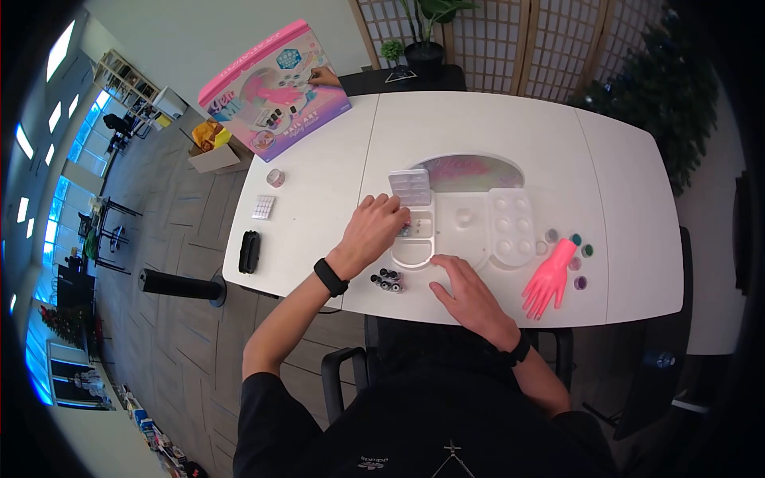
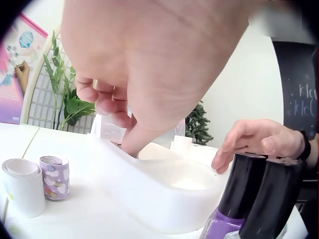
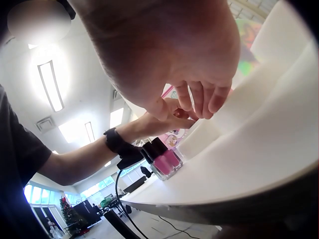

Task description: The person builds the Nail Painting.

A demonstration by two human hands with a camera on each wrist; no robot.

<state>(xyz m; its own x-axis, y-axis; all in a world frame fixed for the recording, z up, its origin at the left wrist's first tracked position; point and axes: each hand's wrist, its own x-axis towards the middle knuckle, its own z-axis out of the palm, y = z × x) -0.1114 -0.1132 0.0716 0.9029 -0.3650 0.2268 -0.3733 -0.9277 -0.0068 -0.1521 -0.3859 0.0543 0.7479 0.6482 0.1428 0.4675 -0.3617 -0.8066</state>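
A white plastic tray (image 1: 462,251) lies on the table, with a compartment section at its left and an upright clear lid (image 1: 409,186) behind it. The left hand (image 1: 372,231) reaches into a left compartment, fingers bent down; in the left wrist view thumb and fingertips dip behind the tray wall (image 2: 149,199), so whether they pinch anything is hidden. Small items (image 1: 419,228) lie beside the fingertips. The right hand (image 1: 470,295) rests at the tray's near edge, fingers loosely extended and holding nothing visible. Polish bottles (image 1: 387,280) stand near the left wrist.
A pink model hand (image 1: 550,279) and small round pots (image 1: 587,250) lie at the right. A round-well palette (image 1: 511,227) adjoins the tray. A nail art box (image 1: 275,92) stands back left. A black case (image 1: 249,252), a jar (image 1: 276,178) and rolls (image 2: 55,178) sit at the left.
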